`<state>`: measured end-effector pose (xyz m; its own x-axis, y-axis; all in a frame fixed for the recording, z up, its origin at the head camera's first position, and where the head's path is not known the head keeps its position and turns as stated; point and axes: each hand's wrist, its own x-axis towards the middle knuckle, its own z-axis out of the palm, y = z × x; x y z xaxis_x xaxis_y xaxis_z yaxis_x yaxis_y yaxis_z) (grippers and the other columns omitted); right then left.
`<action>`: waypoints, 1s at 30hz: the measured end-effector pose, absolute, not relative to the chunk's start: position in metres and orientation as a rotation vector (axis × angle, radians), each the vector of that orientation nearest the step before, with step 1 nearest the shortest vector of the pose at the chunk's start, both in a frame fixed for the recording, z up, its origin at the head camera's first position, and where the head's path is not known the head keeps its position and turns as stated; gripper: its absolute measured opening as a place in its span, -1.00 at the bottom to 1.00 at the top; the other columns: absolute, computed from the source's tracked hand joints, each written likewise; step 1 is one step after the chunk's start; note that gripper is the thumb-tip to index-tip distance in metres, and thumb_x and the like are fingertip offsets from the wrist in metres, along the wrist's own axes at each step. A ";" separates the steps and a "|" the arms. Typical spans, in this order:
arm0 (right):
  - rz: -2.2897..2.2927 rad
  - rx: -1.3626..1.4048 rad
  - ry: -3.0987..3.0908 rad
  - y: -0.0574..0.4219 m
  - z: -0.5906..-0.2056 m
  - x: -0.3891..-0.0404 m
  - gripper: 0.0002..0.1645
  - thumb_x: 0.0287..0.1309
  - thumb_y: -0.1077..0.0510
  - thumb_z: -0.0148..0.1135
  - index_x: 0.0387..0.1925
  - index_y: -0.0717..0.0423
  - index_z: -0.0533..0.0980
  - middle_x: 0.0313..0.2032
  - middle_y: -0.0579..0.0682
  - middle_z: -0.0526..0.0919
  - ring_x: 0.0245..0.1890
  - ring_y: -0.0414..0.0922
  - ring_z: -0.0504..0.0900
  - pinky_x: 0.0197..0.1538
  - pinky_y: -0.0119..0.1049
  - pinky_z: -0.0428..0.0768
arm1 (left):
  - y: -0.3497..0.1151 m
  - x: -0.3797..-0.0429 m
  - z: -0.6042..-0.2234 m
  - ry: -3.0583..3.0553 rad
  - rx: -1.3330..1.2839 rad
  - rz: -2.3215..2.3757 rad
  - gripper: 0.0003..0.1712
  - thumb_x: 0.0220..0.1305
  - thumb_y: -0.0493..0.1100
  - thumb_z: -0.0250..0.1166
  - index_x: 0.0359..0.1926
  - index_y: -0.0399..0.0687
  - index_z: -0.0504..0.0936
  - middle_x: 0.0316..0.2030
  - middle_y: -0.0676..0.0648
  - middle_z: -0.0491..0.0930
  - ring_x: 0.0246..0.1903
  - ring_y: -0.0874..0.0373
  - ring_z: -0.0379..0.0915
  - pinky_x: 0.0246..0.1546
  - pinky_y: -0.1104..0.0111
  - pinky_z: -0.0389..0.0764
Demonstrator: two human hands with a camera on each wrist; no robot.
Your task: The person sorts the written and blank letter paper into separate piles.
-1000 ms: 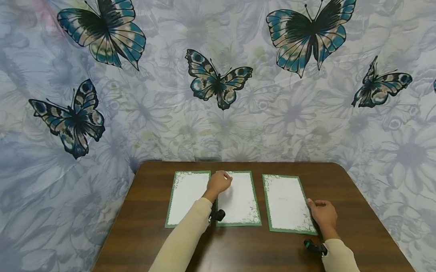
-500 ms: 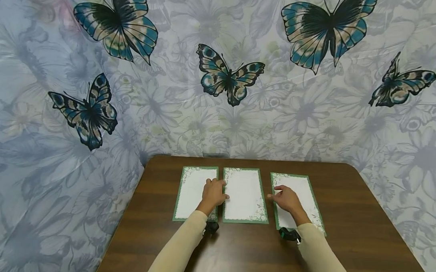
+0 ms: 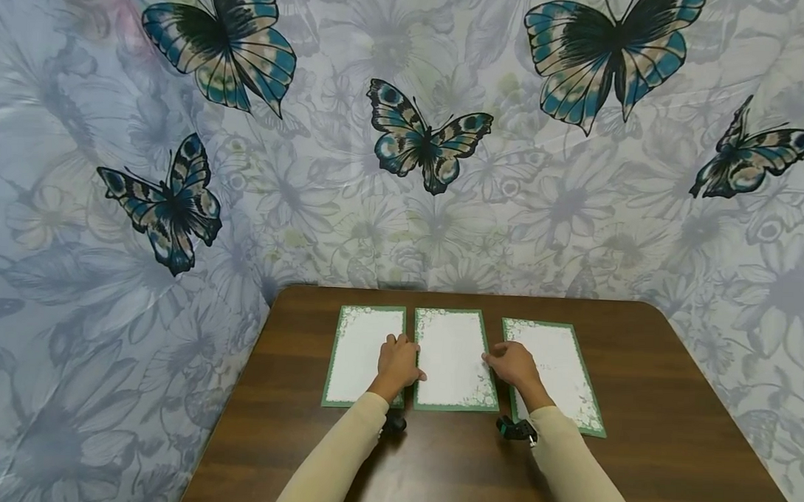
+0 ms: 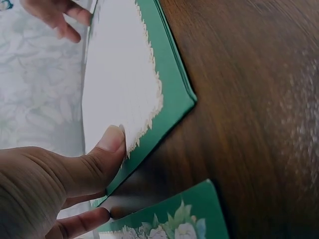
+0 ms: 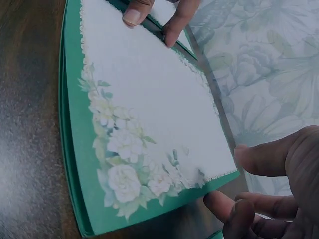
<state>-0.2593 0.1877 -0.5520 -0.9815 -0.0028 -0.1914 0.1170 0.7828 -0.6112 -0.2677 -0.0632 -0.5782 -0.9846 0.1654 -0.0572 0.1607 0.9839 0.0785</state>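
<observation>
Three white cards with green borders and printed flowers lie side by side: the left card (image 3: 361,353), the middle card (image 3: 450,360) and the right card (image 3: 557,378). My left hand (image 3: 396,363) holds the middle card's left edge. Its thumb (image 4: 112,142) lies on the white face, while a finger (image 4: 94,219) sits in the gap to the left card. At the middle card's far right corner is my right hand (image 3: 514,366), thumb and fingers spread around the edge. It partly covers the right card. In the right wrist view the middle card (image 5: 149,94) looks double-layered.
The cards lie toward the far side of a brown wooden table (image 3: 448,459). A cloth (image 3: 296,225) with printed butterflies and flowers hangs behind it. Each wrist carries a black camera; the right wrist's camera (image 3: 517,430) is over the near table.
My right hand has gone from the right card's right side to the middle card's right edge. My left hand has come down from the middle card's top corner; that card now sits straighter.
</observation>
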 end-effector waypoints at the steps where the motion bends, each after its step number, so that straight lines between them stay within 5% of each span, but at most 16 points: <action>1: -0.978 0.093 2.801 0.188 -0.551 -0.259 -0.39 0.30 -0.07 0.20 0.15 0.34 0.51 0.16 0.38 0.53 0.02 0.29 0.59 -0.08 0.07 0.63 | -0.063 -0.268 -0.577 3.066 0.256 0.107 -0.23 -0.09 0.37 0.46 0.17 0.25 0.63 0.07 0.00 0.55 -0.17 0.06 0.29 -0.17 0.27 0.41; 9: -1.081 0.195 2.757 0.190 -0.548 -0.257 -0.40 0.30 -0.11 0.17 0.13 0.29 0.56 -0.17 0.20 0.75 -0.50 -0.03 0.73 -0.48 -0.23 0.58 | -0.064 -0.266 -0.577 3.061 0.272 0.103 -0.26 -0.06 0.35 0.46 0.17 0.24 0.64 0.09 -0.01 0.54 -0.15 0.05 0.31 -0.15 0.26 0.44; 21: -1.165 0.247 2.726 0.190 -0.545 -0.257 -0.47 0.34 -0.14 0.12 0.00 0.20 0.67 -0.28 0.04 0.78 -0.55 -0.08 0.72 -0.30 -0.19 0.63 | -0.064 -0.264 -0.577 3.058 0.285 0.093 -0.28 -0.02 0.34 0.44 0.17 0.22 0.64 0.12 -0.03 0.53 -0.13 0.04 0.31 -0.14 0.25 0.45; 30: -1.346 0.270 2.699 0.192 -0.549 -0.258 -0.50 0.33 -0.10 0.14 -0.06 0.23 0.68 -0.32 0.10 0.79 -0.42 0.05 0.70 -0.45 -0.29 0.53 | -0.064 -0.263 -0.577 3.048 0.276 0.142 -0.30 -0.01 0.30 0.46 0.17 0.19 0.64 0.12 -0.03 0.52 -0.15 0.04 0.28 -0.16 0.25 0.42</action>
